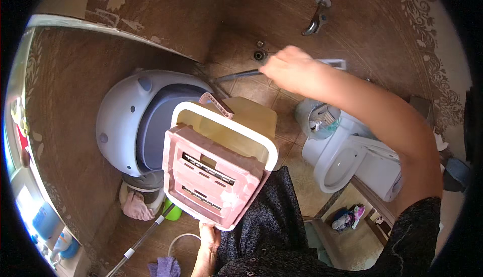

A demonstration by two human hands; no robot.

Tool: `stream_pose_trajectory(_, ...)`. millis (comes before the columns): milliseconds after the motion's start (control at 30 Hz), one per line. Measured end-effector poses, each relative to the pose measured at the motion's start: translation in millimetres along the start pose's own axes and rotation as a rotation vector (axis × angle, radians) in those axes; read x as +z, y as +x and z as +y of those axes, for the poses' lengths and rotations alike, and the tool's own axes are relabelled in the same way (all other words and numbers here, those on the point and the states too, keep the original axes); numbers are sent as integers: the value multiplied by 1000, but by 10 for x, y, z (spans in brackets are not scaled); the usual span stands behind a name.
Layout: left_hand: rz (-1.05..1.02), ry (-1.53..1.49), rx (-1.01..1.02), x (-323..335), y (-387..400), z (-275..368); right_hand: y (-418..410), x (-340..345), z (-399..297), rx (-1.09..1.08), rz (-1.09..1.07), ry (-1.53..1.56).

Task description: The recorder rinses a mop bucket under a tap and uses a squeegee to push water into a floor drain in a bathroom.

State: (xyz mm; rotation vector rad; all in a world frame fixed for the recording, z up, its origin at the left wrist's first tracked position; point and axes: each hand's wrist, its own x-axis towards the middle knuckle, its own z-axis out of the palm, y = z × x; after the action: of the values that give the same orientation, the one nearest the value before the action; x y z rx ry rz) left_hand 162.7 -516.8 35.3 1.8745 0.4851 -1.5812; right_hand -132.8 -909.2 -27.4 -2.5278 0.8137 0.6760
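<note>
A pink and yellow plastic mop bucket (pixel 215 145) with a white rim hangs tilted before me, its pink wringer part facing up. My left hand (pixel 209 236) grips the bucket's lower edge; its fingers are partly hidden beneath. Raised over the floor near the drain (pixel 259 55), my right hand (pixel 288 67) is curled; whether it holds something cannot be made out. A dark flat bar (pixel 237 75) on the floor seems to end near that hand. A pink handle (pixel 217 105) stands at the bucket's far side.
Left of the bucket is a white and grey baby bathtub (pixel 120 115). A mop pole (pixel 145 235) leans at lower left, near a purple cloth (pixel 166 267). On the right are a lined waste bin (pixel 320 120) and a white toilet (pixel 337 167). A metal tap (pixel 315 20) juts from the wall.
</note>
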Motion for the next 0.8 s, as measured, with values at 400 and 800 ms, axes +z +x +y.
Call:
stream_pose_trajectory(400, 14, -47, -37, 66, 14, -161, -892, 544, 324, 377, -286, 204)
stream_pose_trajectory(800, -70, -2, 31, 214, 85, -105, -904, 1054, 174, 677, 4, 623)
